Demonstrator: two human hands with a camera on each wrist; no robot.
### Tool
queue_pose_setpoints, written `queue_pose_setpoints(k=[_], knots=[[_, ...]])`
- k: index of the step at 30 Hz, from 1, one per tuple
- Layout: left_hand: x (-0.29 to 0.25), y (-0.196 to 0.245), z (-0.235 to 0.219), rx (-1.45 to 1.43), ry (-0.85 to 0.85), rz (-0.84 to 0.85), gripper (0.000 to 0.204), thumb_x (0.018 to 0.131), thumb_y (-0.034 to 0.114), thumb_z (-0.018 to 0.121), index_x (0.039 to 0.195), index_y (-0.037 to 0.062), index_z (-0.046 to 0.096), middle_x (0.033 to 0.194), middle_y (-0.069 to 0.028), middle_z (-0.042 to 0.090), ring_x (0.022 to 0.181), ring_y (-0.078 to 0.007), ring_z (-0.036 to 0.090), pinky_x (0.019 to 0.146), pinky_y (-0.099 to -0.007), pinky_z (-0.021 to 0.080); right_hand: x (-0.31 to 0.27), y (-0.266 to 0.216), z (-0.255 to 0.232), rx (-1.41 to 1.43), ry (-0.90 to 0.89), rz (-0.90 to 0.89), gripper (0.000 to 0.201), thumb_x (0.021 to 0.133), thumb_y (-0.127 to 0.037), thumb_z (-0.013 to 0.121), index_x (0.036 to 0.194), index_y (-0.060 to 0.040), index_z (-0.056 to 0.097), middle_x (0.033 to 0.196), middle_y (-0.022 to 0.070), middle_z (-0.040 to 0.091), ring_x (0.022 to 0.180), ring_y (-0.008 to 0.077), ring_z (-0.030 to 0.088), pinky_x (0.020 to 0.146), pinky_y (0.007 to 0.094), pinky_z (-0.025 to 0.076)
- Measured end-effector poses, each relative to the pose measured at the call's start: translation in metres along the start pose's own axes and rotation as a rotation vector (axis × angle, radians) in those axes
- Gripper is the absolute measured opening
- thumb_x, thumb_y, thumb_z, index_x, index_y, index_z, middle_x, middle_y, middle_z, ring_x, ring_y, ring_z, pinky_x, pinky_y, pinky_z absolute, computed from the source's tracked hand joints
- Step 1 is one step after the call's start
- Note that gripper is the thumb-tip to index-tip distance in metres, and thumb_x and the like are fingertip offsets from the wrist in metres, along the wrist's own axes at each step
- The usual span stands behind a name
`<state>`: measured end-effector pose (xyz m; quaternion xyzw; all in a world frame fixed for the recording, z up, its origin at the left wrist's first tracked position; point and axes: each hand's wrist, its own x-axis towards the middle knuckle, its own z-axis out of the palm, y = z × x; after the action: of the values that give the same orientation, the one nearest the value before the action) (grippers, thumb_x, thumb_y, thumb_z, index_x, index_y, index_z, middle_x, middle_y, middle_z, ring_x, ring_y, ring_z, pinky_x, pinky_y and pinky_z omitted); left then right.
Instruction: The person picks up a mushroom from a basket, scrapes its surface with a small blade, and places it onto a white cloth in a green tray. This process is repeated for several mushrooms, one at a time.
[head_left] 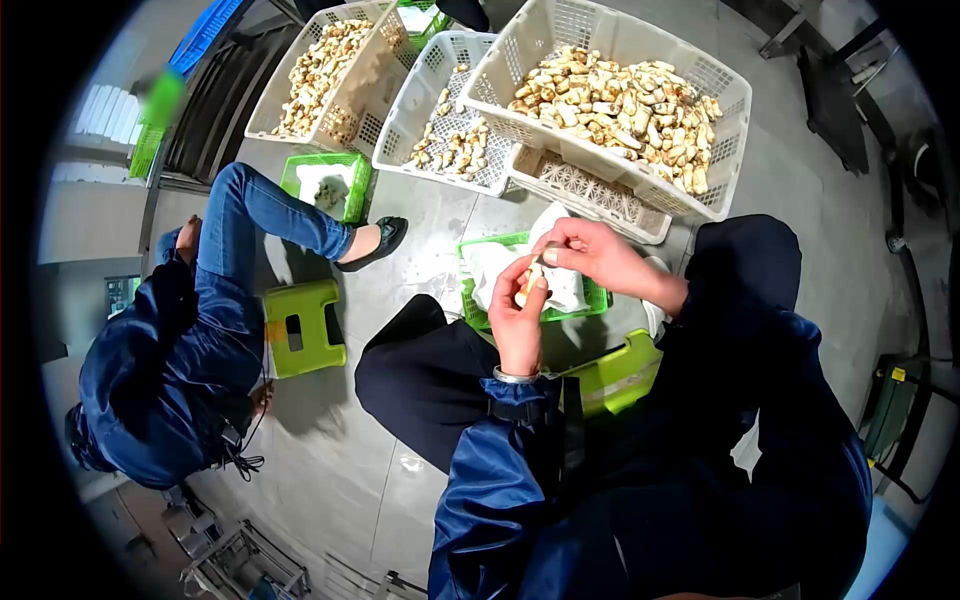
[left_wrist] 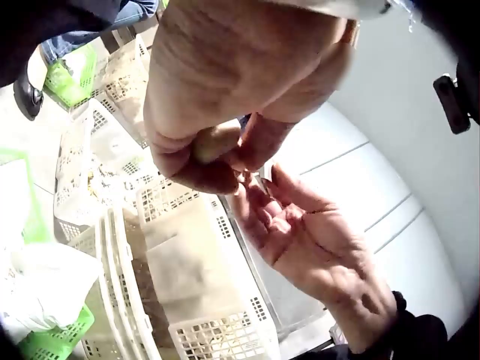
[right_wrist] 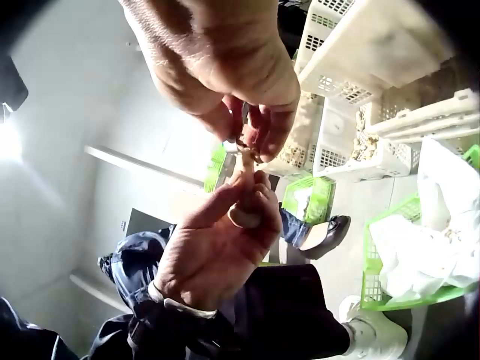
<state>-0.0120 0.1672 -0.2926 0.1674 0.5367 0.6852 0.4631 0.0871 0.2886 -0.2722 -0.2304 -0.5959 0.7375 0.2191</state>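
Note:
My left hand (head_left: 520, 325) holds a pale mushroom (right_wrist: 244, 215) between thumb and fingers, its rounded cap toward the palm. The stem points up to my right hand (head_left: 610, 260), whose bent fingertips meet at the stem's brownish end. A small thin dark blade (right_wrist: 244, 112) shows between the right thumb and fingers, mostly hidden by them. Both hands are raised above a green basket (head_left: 597, 300) lined with a white bag (head_left: 490, 265). Many similar mushrooms (head_left: 630, 105) fill the large white crate (head_left: 735, 130) in front.
Stacked under the large crate is a shallower crate (head_left: 655, 225). Left of it stand a crate (head_left: 390, 130) with scattered mushrooms and a fuller crate (head_left: 365, 75). At left, another person (head_left: 150, 380) sits near a green stool (head_left: 320, 345) and a small green basket (head_left: 357, 195).

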Motion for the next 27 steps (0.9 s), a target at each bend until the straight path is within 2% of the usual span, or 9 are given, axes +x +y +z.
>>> queue_pose_setpoints(k=[3,5,9,13,15,17,21,24,27], knots=[[-0.003,0.000,0.000,0.062,0.020,-0.011,0.030,0.084,-0.001,0.060,0.113,0.0020,0.055,0.094,-0.0020,0.057,0.082,-0.0067,0.052,0.071,-0.0203,0.044,-0.002,-0.002,-0.004,-0.245,0.014,0.053,0.014,0.089,-0.009,0.057,0.080,-0.0001,0.050,0.073,0.0002,0.051,0.074,0.0052,0.051,0.065,0.0225,0.044],[-0.002,-0.001,0.000,0.128,0.018,0.002,0.030,0.083,-0.002,0.060,0.112,0.0026,0.055,0.094,-0.0015,0.056,0.082,-0.0071,0.051,0.071,-0.0200,0.043,0.002,0.002,-0.007,0.015,0.006,0.100,0.012,0.090,-0.010,0.056,0.087,0.0005,0.051,0.083,0.0039,0.056,0.079,0.0091,0.056,0.073,0.0245,0.049],[0.003,-0.015,-0.005,0.100,-0.012,0.031,0.030,0.082,0.000,0.060,0.111,0.0024,0.053,0.093,-0.0023,0.055,0.085,-0.0097,0.050,0.076,-0.0225,0.043,0.003,-0.005,-0.011,0.046,-0.062,0.178,0.010,0.090,-0.010,0.055,0.092,-0.0003,0.053,0.091,0.0057,0.057,0.086,0.0111,0.056,0.076,0.0266,0.049],[0.004,-0.029,-0.004,0.252,0.043,0.161,0.025,0.085,0.003,0.058,0.110,0.0001,0.054,0.093,-0.0045,0.056,0.083,-0.0113,0.053,0.074,-0.0239,0.045,0.002,0.002,-0.008,-0.150,-0.093,0.070,0.007,0.088,-0.006,0.055,0.091,0.0009,0.056,0.090,0.0035,0.058,0.086,0.0089,0.056,0.078,0.0235,0.045],[0.004,-0.021,-0.003,0.494,0.076,0.269,0.022,0.084,0.003,0.059,0.105,0.0001,0.056,0.091,-0.0088,0.057,0.084,-0.0154,0.055,0.074,-0.0264,0.045,0.003,0.003,-0.013,-0.266,-0.091,0.088,0.010,0.088,-0.007,0.055,0.094,0.0007,0.056,0.088,0.0026,0.058,0.084,0.0088,0.056,0.077,0.0230,0.046],[0.001,-0.015,0.001,0.549,0.099,0.358,0.020,0.082,0.004,0.060,0.101,0.0000,0.058,0.092,-0.0132,0.058,0.083,-0.0223,0.058,0.074,-0.0309,0.046,0.007,-0.001,-0.012,-0.106,-0.089,0.159,0.010,0.090,-0.011,0.055,0.093,-0.0018,0.054,0.086,0.0019,0.058,0.081,0.0071,0.056,0.072,0.0221,0.048],[-0.001,-0.011,0.003,0.450,0.145,0.269,0.020,0.080,0.004,0.062,0.099,0.0000,0.059,0.092,-0.0128,0.059,0.084,-0.0205,0.059,0.076,-0.0300,0.046,0.007,-0.001,-0.016,-0.005,-0.064,0.303,0.010,0.090,-0.012,0.056,0.085,-0.0040,0.051,0.090,0.0037,0.059,0.081,0.0078,0.056,0.073,0.0226,0.047],[0.002,-0.011,0.005,0.407,0.197,0.214,0.020,0.079,0.004,0.063,0.098,0.0002,0.060,0.089,-0.0125,0.060,0.081,-0.0208,0.060,0.074,-0.0302,0.047,0.005,0.006,-0.013,-0.197,-0.097,0.071,0.010,0.089,-0.011,0.057,0.085,-0.0036,0.051,0.093,0.0063,0.059,0.083,0.0095,0.054,0.077,0.0239,0.045],[0.000,-0.011,0.008,0.457,0.227,0.265,0.019,0.077,0.005,0.064,0.096,0.0010,0.061,0.086,-0.0132,0.060,0.080,-0.0225,0.060,0.074,-0.0310,0.048,0.005,0.000,-0.011,-0.224,-0.086,0.159,0.010,0.089,-0.010,0.056,0.084,-0.0036,0.051,0.091,0.0054,0.059,0.080,0.0080,0.053,0.075,0.0233,0.045]])
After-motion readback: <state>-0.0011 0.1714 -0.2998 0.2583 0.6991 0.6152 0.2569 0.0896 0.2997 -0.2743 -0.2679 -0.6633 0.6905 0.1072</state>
